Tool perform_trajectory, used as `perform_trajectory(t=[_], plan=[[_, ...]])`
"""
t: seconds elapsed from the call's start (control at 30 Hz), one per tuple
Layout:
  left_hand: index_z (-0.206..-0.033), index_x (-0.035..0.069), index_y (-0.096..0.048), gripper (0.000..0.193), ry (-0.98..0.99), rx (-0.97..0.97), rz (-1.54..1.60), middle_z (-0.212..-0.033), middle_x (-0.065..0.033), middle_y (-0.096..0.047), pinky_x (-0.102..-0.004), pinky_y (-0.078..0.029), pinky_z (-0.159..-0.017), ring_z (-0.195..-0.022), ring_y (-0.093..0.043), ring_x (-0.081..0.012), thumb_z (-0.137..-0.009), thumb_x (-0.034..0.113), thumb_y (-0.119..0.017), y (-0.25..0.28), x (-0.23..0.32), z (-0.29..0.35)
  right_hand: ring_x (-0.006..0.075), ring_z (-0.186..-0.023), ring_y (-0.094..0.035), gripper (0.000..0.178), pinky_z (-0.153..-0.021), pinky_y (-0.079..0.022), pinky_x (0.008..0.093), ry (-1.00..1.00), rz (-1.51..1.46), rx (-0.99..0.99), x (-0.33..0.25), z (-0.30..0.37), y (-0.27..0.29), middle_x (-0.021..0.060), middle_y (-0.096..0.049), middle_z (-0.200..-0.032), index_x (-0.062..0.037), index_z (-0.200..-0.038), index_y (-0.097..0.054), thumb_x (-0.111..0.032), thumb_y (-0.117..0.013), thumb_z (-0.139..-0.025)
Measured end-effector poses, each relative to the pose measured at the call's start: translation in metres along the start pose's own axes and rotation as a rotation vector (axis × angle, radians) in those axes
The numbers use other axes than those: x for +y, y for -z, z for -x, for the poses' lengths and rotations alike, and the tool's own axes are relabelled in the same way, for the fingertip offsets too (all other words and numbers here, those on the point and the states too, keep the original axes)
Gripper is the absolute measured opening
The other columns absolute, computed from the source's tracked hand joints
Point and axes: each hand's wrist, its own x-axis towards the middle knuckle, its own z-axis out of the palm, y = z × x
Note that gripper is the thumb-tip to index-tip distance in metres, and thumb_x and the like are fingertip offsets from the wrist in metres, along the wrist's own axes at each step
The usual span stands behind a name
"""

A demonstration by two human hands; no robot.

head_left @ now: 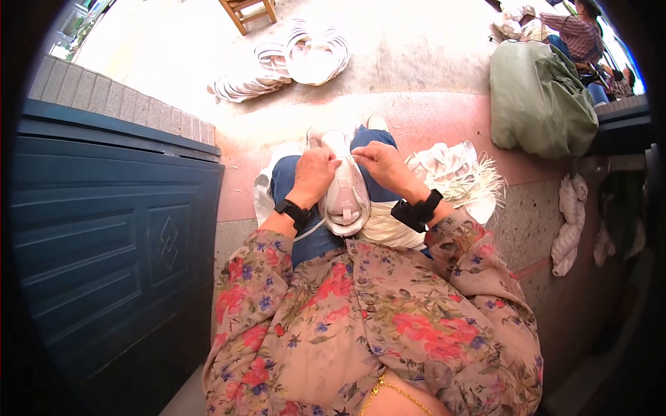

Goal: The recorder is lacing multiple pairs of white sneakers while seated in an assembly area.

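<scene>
A pale pink and white sneaker (346, 201) rests between my thighs, its heel toward me and its toe pointing away. My left hand (316, 170) is closed at the left side of the lacing, thumb and fingertips pinched on the shoelace (345, 157). Opposite it, my right hand (381, 165) pinches the same shoelace above the right edge of the shoe. The fingertips are small here, and the lace between them shows only faintly. A loose white lace end (310, 231) trails beside the heel. Under my right wrist, a cream bundle of laces (392, 225) lies across my lap.
Beside my right knee lies a heap of white laces (479, 177). Rows of pale shoe parts (305, 62) lie on the floor ahead, near a wooden stool (248, 12). A green sack (538, 100) stands at right, with a person beyond. A dark blue door (111, 236) flanks my left.
</scene>
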Motion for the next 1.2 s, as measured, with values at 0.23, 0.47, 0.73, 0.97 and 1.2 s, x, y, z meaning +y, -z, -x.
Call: perform_trajectory(t=[0.23, 0.47, 0.73, 0.97, 1.2], plan=[[-0.067, 0.001, -0.063, 0.016, 0.081, 0.012, 0.129, -0.069, -0.0178, -0.060, -0.0378, -0.046, -0.060, -0.067, -0.059, -0.0322, -0.070, 0.017, -0.065, -0.005, -0.001, -0.003, 0.0322, -0.079, -0.057, 0.019, -0.070, -0.045, 0.0384, -0.028, 0.128, -0.016, 0.001, -0.001, -0.008, 0.0169, -0.058, -0.083, -0.0016, -0.086, -0.062, -0.017, -0.053, -0.080], [-0.071, 0.000, -0.064, 0.017, 0.146, -0.080, 0.237, -0.064, -0.0118, -0.062, -0.0276, -0.046, -0.056, -0.058, -0.060, -0.0170, -0.069, 0.017, -0.067, 0.006, -0.004, -0.009, 0.0342, -0.077, -0.056, 0.016, -0.069, -0.045, 0.0410, 0.006, 0.298, 0.001, -0.005, -0.005, -0.015, 0.0173, -0.055, -0.081, 0.0004, -0.079, -0.056, -0.014, -0.050, -0.080], [-0.071, 0.000, -0.064, 0.017, 0.162, -0.112, 0.268, -0.068, -0.0148, -0.063, -0.0301, -0.048, -0.060, -0.063, -0.062, -0.0221, -0.067, 0.017, -0.066, 0.006, -0.003, -0.010, 0.0350, -0.071, -0.056, 0.013, -0.063, -0.046, 0.0415, 0.154, 0.344, -0.005, -0.001, -0.008, -0.017, 0.0193, -0.054, -0.077, 0.0024, -0.075, -0.054, -0.010, -0.050, -0.077], [-0.071, 0.000, -0.065, 0.017, 0.170, -0.100, 0.263, -0.068, -0.0146, -0.063, -0.0303, -0.048, -0.060, -0.063, -0.062, -0.0227, -0.068, 0.017, -0.065, 0.006, -0.002, -0.010, 0.0342, -0.072, -0.055, 0.010, -0.064, -0.045, 0.0411, 0.211, 0.375, -0.041, -0.001, -0.011, -0.016, 0.0186, -0.054, -0.075, 0.0016, -0.074, -0.052, -0.008, -0.048, -0.076], [-0.076, 0.000, -0.065, 0.019, 0.169, -0.107, 0.235, -0.068, -0.0108, -0.064, -0.0267, -0.047, -0.059, -0.062, -0.061, -0.0167, -0.069, 0.018, -0.067, 0.006, -0.005, -0.007, 0.0328, -0.076, -0.055, 0.007, -0.066, -0.045, 0.0401, 0.251, 0.400, -0.109, -0.002, -0.016, -0.016, 0.0170, -0.053, -0.077, 0.0017, -0.075, -0.052, -0.005, -0.049, -0.074]])
